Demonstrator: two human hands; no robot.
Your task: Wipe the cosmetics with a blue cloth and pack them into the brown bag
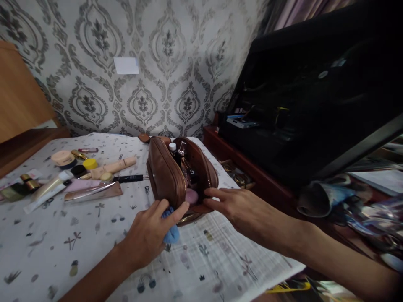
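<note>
A brown zip bag (166,170) stands unzipped on the patterned white cloth (103,247). Inside it are a white-capped bottle (173,147), a silver-capped bottle (182,148), dark items and a pink sponge-like piece (191,196). My left hand (154,228) is closed around a light blue cloth-like item (171,235) at the bag's near left side, its index finger reaching the bag's edge. My right hand (231,205) pinches the near right rim of the bag between thumb and fingers.
Several tubes, jars and cosmetics, among them a beige tube (115,167) and a yellow lid (90,163), lie at the left. A wooden box (23,92) stands far left. At the right are a large black screen (302,92) and a dark red ledge (261,180) with clutter.
</note>
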